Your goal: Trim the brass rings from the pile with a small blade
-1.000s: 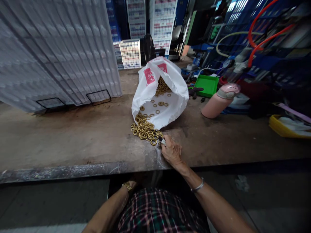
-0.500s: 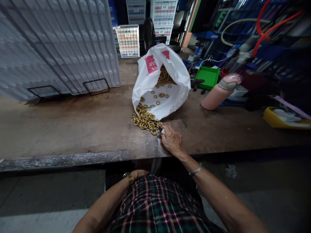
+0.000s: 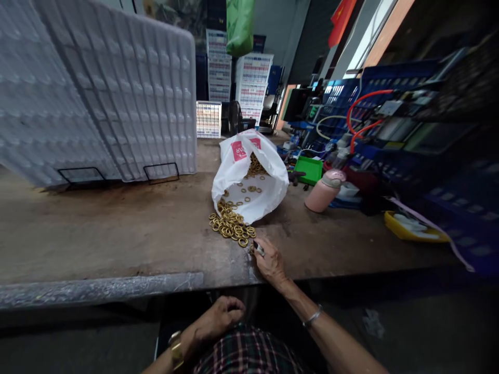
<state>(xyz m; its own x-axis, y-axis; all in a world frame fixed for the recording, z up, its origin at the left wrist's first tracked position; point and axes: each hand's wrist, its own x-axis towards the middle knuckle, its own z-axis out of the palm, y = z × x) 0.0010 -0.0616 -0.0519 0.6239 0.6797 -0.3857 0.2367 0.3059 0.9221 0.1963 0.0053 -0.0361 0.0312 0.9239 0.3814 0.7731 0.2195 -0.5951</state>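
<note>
Brass-coloured rings (image 3: 232, 226) spill in a pile from the mouth of a white plastic bag (image 3: 268, 200) with red print, lying on its side; more rings are inside it. Just in front of the pile, my right hand (image 3: 271, 262) rests at the table and is closed on a small black-and-white tool (image 3: 258, 248), whose exact kind is unclear. A ring (image 3: 251, 250) lies by its fingertips. My left hand (image 3: 224, 314) is below the table edge, close to my lap, fingers curled; whether anything is inside them is hidden.
White ribbed plastic panels (image 3: 156, 93) stand in black wire holders (image 3: 161, 173) on the left. To the right are a pink bottle (image 3: 323, 192), a green tray (image 3: 309, 170) and a yellow tray (image 3: 413, 234). Stacked crates (image 3: 251, 85) are behind the wooden table (image 3: 117, 234).
The view has tipped upward, so everything sits lower in the picture. My right hand has drawn slightly away from the pile. My left hand has come forward from my lap and shows more.
</note>
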